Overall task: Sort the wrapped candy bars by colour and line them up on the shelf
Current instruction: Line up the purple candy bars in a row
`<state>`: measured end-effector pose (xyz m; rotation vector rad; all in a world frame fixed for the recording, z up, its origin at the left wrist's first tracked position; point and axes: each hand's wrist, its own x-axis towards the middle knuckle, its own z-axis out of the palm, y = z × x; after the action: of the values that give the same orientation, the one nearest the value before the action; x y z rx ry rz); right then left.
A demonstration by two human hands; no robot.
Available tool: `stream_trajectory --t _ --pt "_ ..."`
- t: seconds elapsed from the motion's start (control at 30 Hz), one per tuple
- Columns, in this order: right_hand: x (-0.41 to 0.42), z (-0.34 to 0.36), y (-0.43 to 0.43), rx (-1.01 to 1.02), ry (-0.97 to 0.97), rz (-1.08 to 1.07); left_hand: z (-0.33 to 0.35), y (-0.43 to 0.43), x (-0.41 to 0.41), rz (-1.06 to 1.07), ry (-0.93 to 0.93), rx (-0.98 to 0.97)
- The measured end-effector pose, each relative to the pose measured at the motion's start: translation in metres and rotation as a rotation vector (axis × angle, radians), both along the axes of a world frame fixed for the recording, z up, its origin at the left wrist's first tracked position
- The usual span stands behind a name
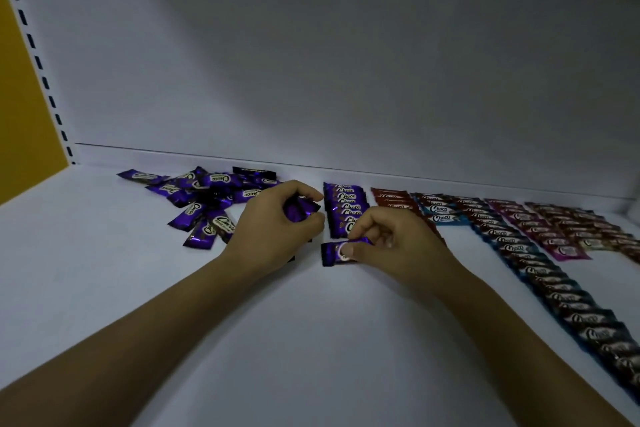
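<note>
Two bare forearms reach forward over the white shelf (104,270). The left hand (277,218) curls its fingers around a bunch of purple bars (299,210). The right hand (391,239) pinches one purple candy bar (334,253) between thumb and forefinger, at the near end of the purple row (344,208). Wrappers read "Choco". A loose purple pile (204,199) lies left; red (391,199), blue (540,274) and pink (540,229) rows run right.
</note>
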<state>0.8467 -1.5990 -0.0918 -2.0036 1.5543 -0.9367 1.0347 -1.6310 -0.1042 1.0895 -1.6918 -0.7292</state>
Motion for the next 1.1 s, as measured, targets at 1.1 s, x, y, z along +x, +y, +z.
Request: stream_trajectory --t 1.1 --pt "0.057 -0.014 0.014 -0.246 -0.059 0.026 0.013 0.004 -0.016 -0.043 0.882 0.761"
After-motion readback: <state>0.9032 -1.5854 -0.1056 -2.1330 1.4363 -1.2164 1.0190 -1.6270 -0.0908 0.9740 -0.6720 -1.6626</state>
